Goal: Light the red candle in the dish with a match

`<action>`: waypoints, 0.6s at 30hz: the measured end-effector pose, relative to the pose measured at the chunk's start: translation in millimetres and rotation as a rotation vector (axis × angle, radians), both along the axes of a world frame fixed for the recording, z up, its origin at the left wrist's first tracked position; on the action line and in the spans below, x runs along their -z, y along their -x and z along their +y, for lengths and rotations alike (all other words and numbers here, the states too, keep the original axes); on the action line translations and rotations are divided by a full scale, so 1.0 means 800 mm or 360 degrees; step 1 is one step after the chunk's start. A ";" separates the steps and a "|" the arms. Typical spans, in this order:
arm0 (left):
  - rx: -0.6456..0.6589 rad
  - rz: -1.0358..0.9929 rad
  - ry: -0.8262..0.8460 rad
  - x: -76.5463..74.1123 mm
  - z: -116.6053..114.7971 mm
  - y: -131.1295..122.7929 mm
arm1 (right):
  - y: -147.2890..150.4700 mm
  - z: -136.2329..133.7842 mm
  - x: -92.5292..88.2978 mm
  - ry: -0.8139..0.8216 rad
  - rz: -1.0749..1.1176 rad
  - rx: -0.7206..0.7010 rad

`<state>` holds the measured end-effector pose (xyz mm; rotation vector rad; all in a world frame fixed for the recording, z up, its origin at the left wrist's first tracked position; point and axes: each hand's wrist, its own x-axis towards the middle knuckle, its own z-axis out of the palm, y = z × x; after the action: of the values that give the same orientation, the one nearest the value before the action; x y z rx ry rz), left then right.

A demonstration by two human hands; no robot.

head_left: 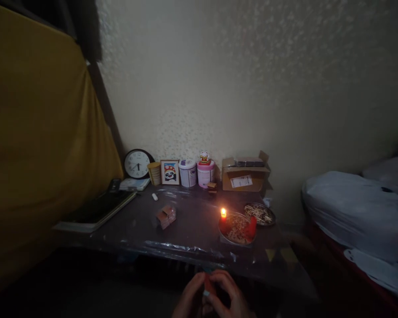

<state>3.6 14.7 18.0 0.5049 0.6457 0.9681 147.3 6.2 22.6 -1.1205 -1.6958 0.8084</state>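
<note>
At the bottom of the head view, my left hand (193, 295) and my right hand (228, 293) meet in front of the table edge. Between their fingertips is a small red piece (209, 285) with a pale lower end; it is too dim to tell its kind. Fingers of both hands are closed around it. Beyond them on the table, a lit red candle (223, 216) stands at the left rim of a round plate (236, 242) of brownish bits. Another red object (251, 228) sits at that plate's right side.
A second plate (273, 221) lies behind the first. A small torn box (166, 217) and a white stub (154, 197) are on the dark table (192, 229). Along the wall stand a clock (138, 164), a framed panda picture (170, 172), tubs (187, 173) and a cardboard box (243, 176).
</note>
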 end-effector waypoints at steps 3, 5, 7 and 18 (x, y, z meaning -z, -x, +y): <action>-0.0019 0.0041 0.0019 0.001 0.002 -0.002 | -0.001 0.000 0.003 -0.0031 -0.0038 0.0016; 0.0011 0.0002 0.0003 0.002 0.002 -0.003 | -0.001 0.001 0.003 -0.0056 -0.0075 0.0041; 0.0048 -0.0072 -0.0034 0.002 0.003 -0.004 | -0.001 0.001 0.003 -0.0075 -0.0111 0.0047; 0.0051 -0.0172 -0.0089 0.008 0.007 -0.005 | -0.002 0.007 0.014 -0.0163 -0.0185 0.0048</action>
<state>7.9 20.5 11.5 0.5073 0.5131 0.9784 148.7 11.9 11.4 -1.1381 -1.7915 0.6406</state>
